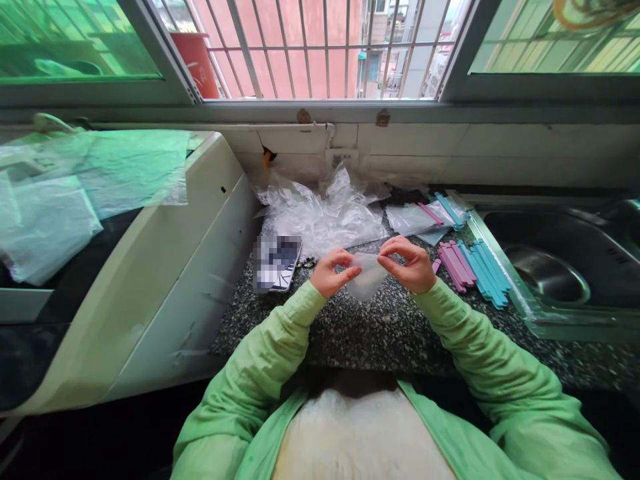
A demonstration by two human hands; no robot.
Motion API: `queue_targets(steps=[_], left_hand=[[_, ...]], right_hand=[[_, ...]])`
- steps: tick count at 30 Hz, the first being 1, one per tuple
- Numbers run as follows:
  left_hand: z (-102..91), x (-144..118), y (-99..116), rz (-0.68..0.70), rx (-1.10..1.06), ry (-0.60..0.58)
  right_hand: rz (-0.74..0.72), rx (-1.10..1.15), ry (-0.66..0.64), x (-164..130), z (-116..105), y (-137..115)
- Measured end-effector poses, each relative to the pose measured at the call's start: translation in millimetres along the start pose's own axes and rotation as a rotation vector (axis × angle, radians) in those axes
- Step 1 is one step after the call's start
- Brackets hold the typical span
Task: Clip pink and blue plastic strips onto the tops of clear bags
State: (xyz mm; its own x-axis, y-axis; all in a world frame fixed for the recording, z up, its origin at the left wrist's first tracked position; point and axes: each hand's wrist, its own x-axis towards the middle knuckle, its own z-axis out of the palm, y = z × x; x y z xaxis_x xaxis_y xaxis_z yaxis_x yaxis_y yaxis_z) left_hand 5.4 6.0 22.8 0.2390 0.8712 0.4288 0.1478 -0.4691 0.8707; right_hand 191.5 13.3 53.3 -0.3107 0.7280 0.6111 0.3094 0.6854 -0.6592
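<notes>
Clear plastic, a small bag [367,276], hangs between the two hands in the middle of the frame, just above the speckled counter [380,327]. The left hand [330,272] pinches its upper left corner and the right hand [407,265] pinches the upper right one, so the top edge runs left to right. Pink and blue sticks [473,267] lie nearer the right hand, beside the sink [550,267]
</notes>
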Motion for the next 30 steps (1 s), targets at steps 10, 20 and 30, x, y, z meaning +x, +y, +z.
queue_targets(steps=[10,20,30], left_hand=[[6.9,-5.2,-8.6,-0.02,-0.053,0.065],[13.6,-10.5,-7.1,0.07,0.152,-0.013],[10.1,-10.7,-9.4,0.019,0.168,-0.098]], right_hand=[[0.074,0.041,0.01,-0.6,-1.8,8.4],[0.119,-0.048,-0.149,1.2,-3.9,6.5],[0.099,0.022,-0.098,1.2,-3.1,6.2]])
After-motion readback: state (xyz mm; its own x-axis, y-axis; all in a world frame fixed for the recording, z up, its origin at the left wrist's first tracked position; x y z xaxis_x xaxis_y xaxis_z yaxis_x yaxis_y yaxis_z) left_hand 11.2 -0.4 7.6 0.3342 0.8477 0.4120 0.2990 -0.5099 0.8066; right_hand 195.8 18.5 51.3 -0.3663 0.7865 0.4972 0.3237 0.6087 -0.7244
